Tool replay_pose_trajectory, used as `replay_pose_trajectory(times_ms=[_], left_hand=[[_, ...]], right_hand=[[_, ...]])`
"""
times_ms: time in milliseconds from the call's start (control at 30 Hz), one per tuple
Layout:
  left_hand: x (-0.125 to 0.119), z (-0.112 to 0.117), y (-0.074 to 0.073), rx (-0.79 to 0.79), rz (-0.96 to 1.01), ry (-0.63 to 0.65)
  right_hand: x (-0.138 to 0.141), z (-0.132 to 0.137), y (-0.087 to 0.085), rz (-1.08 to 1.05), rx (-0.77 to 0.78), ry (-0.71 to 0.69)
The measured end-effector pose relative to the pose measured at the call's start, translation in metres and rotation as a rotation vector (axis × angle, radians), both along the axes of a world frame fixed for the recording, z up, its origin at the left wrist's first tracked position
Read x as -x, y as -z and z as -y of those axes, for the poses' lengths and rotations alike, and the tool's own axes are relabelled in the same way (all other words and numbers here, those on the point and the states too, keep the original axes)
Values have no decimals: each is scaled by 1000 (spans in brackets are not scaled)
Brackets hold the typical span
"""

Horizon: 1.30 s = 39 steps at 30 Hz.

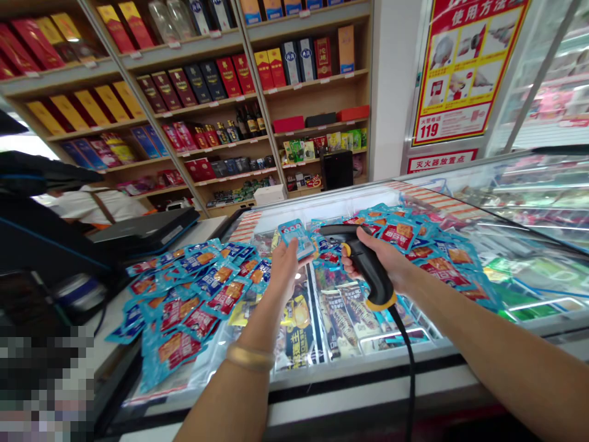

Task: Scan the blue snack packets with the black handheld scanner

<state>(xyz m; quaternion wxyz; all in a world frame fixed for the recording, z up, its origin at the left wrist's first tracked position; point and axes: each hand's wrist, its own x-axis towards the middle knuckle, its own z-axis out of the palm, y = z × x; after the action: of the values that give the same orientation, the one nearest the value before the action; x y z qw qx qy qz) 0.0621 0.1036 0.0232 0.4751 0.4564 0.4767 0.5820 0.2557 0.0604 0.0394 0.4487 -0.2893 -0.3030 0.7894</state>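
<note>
My left hand (281, 265) holds up a small blue snack packet (296, 237) by its lower edge, over the glass lid of a chest freezer (368, 359). My right hand (384, 258) grips a black barcode scanner (363, 261) with yellow trim, its head close to the right side of the packet. The scanner's black cable (407, 368) hangs down over the freezer's front edge. A gold bangle (251, 358) sits on my left wrist. Many similar blue and red packets lie in two heaps, one to the left (184, 307) and one to the right (432, 245).
A black register screen (41, 245) and a flat dark device (147, 230) stand on the counter at left, with a person in white behind (92, 205). Wooden shelves (207, 98) of boxed goods fill the back wall. A red poster (464, 67) hangs at right.
</note>
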Motion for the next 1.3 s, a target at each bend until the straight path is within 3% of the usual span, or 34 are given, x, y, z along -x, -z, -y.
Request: replay_pose_trajectory(times_ms=[67, 167, 333, 400, 533, 633, 733, 1100, 1300], left_hand=[[3, 0, 1, -63, -133, -31], [18, 5, -7, -231, -504, -131], [86, 23, -30, -462, -1047, -244], [120, 32, -32, -439, -1227, -319], [173, 54, -15, -129, -1583, -432], [187, 61, 2, 54, -1633, -352], [187, 57, 8, 103, -1618, -325], [183, 34, 1, 109, -1557, -308], [181, 42, -14, 166, -1559, -423]], right_hand=[[2, 1, -1, -29, -25, 25], [13, 3, -2, -43, -34, 45], [57, 5, -11, -30, 23, -26], [79, 4, -13, -42, 34, -78], [124, -1, -8, -56, 42, -146], [149, -6, 0, -41, 55, -181], [164, -10, 7, -37, 61, -203], [156, -15, 18, -71, 129, -132], [139, -12, 3, -111, 128, -110]])
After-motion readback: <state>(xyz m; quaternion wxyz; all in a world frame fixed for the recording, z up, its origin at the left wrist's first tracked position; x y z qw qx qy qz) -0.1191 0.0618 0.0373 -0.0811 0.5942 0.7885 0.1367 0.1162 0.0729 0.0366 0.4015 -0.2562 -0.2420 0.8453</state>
